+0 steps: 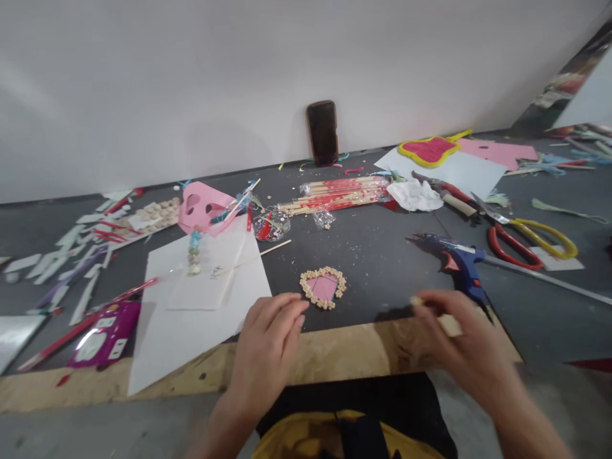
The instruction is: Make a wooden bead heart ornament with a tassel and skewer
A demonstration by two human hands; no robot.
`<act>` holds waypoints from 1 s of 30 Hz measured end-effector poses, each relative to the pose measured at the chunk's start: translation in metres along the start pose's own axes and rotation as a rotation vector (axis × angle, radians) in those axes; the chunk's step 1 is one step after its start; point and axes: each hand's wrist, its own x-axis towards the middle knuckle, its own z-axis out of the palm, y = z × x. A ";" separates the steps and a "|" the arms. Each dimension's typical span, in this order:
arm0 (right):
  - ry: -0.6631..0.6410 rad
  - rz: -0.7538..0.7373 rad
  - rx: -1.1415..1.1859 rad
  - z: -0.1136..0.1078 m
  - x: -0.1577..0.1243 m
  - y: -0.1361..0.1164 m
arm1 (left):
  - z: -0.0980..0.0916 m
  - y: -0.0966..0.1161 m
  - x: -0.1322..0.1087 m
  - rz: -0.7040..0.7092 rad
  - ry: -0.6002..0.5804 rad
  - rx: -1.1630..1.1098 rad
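Note:
On the dark tabletop in front of me lies a pink heart-shaped piece edged with small beige bead-like bits. My left hand rests at its lower left, fingers stretched out and fingertips at the beaded edge. To the right, above the wooden front strip, my right hand pinches a small beige bit between thumb and finger. The bit is blurred, and its exact shape cannot be made out. Just beyond the right hand lies a blue glue gun, nozzle pointing left.
White paper lies at left near a purple packet. Bundled sticks and a phone are at the back. Scissors, pliers and a crumpled white tissue are at right. Paper strips and scraps clutter the far left.

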 end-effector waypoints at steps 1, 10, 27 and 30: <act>-0.110 -0.101 -0.022 0.011 0.000 -0.001 | 0.004 0.005 0.000 0.005 -0.015 -0.013; -0.251 -0.234 -0.232 0.043 -0.005 -0.004 | 0.028 0.043 0.013 0.060 -0.126 -0.075; 0.106 0.004 -0.292 -0.037 0.019 0.051 | 0.056 0.083 0.051 0.161 -0.250 0.091; 0.178 0.096 -0.342 -0.040 0.017 0.057 | 0.055 0.087 0.057 0.144 -0.304 0.132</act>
